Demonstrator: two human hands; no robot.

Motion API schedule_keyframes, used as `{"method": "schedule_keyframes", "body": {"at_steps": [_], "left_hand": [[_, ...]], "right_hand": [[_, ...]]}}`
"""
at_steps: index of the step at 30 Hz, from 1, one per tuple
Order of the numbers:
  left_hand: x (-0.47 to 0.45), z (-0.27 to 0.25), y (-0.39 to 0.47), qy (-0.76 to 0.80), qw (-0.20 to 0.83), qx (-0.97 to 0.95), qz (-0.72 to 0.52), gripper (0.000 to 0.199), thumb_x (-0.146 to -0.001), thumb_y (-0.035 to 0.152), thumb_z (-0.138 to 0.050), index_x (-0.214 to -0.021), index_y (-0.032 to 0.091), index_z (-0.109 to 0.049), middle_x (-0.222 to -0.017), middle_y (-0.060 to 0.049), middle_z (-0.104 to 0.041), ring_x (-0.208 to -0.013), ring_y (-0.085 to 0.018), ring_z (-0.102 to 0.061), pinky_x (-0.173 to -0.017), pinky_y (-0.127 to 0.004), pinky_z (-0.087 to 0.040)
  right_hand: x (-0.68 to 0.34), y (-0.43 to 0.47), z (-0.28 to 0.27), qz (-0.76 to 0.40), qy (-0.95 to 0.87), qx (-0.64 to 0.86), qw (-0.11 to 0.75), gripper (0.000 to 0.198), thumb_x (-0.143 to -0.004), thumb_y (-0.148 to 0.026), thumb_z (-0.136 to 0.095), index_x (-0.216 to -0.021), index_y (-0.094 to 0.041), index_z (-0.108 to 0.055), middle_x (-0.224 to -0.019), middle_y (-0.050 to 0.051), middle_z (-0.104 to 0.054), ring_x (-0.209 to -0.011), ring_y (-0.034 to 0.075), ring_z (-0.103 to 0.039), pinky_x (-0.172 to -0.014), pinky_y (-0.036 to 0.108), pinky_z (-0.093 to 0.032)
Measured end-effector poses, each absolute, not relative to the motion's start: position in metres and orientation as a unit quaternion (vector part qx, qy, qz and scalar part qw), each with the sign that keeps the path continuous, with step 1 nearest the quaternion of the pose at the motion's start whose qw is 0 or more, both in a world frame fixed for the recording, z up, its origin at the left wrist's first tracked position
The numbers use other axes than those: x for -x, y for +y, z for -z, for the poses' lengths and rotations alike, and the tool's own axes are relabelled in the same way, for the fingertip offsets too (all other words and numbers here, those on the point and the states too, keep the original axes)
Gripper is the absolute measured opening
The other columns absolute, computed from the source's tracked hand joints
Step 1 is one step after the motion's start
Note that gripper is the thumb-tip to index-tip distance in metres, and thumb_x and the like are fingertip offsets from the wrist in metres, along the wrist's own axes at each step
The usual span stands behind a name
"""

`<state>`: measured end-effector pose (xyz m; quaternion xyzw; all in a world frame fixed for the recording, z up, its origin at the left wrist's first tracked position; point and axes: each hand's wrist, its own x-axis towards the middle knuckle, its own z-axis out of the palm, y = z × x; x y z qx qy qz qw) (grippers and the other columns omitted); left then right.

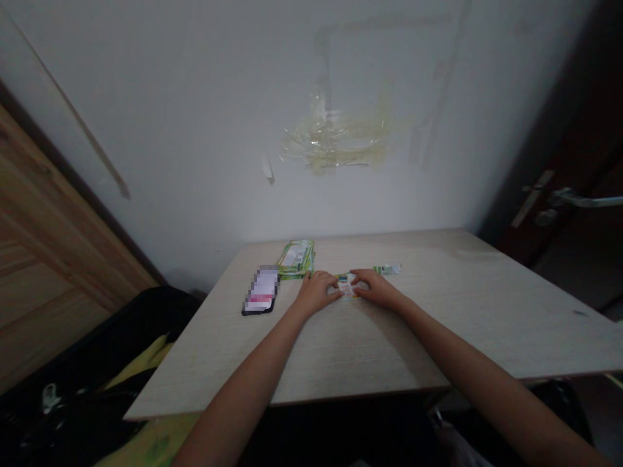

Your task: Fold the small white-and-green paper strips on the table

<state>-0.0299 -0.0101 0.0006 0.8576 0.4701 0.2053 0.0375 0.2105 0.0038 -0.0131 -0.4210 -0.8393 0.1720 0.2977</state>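
Between my hands lies a small white printed piece (346, 289), paper or a wrapper, with pinkish-red print and some green and yellow along its edges. My left hand (317, 293) pinches its left side, thumb and fingers bent around the edge. On the opposite side my right hand (378, 288) grips the right edge in the same way. Both hands rest low over the table, and the fingers hide part of the piece. A stack of green-and-white printed packets (296, 255) is just beyond my left hand. Behind my right hand a narrow green-and-white strip (388, 269) lies flat.
A phone (261, 290) with a blurred-out screen lies left of my left hand on the pale wooden table (341, 363). The table's back edge meets a wall (204, 143) with old tape on it. A door handle (584, 198) is at right, dark bags (97, 363) at left.
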Motion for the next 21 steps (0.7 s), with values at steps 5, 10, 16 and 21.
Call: {"method": "schedule_keyframes", "body": {"at_steps": [5, 10, 16, 21], "left_hand": [[0.028, 0.000, -0.013, 0.482, 0.041, -0.850, -0.207, 0.035, -0.086, 0.049, -0.066, -0.115, 0.030, -0.069, -0.121, -0.004, -0.068, -0.122, -0.025, -0.054, -0.115, -0.053, -0.024], [0.029, 0.001, -0.013, 0.476, 0.041, -0.856, -0.197, 0.032, -0.087, 0.048, -0.064, -0.116, 0.037, -0.069, -0.127, 0.000, -0.066, -0.128, -0.026, -0.048, -0.115, -0.058, -0.018], [0.028, 0.002, -0.014, 0.488, 0.043, -0.849, -0.197, 0.029, -0.087, 0.050, -0.064, -0.112, 0.038, -0.071, -0.130, 0.001, -0.065, -0.134, -0.030, -0.040, -0.115, -0.063, -0.011], [0.028, 0.004, -0.014, 0.497, 0.044, -0.843, -0.199, 0.030, -0.086, 0.051, -0.064, -0.112, 0.038, -0.072, -0.130, 0.001, -0.065, -0.134, -0.030, -0.041, -0.117, -0.063, -0.012]], "right_hand": [[-0.212, 0.007, 0.019, -0.170, -0.843, 0.407, 0.309, 0.021, -0.079, -0.018, -0.065, -0.098, -0.017, -0.073, -0.134, 0.014, -0.062, -0.122, 0.027, -0.058, -0.107, 0.042, -0.041], [-0.213, 0.010, 0.021, -0.195, -0.828, 0.420, 0.316, 0.020, -0.078, -0.018, -0.067, -0.097, -0.017, -0.073, -0.135, 0.013, -0.061, -0.122, 0.026, -0.058, -0.108, 0.040, -0.041], [-0.209, 0.017, 0.024, -0.231, -0.774, 0.469, 0.356, 0.016, -0.085, -0.023, -0.062, -0.089, -0.018, -0.076, -0.125, 0.013, -0.066, -0.113, 0.024, -0.063, -0.104, 0.040, -0.045], [-0.209, 0.021, 0.027, -0.210, -0.765, 0.489, 0.362, 0.011, -0.081, -0.021, -0.067, -0.081, -0.019, -0.078, -0.109, 0.011, -0.071, -0.101, 0.023, -0.066, -0.097, 0.039, -0.050]]}}
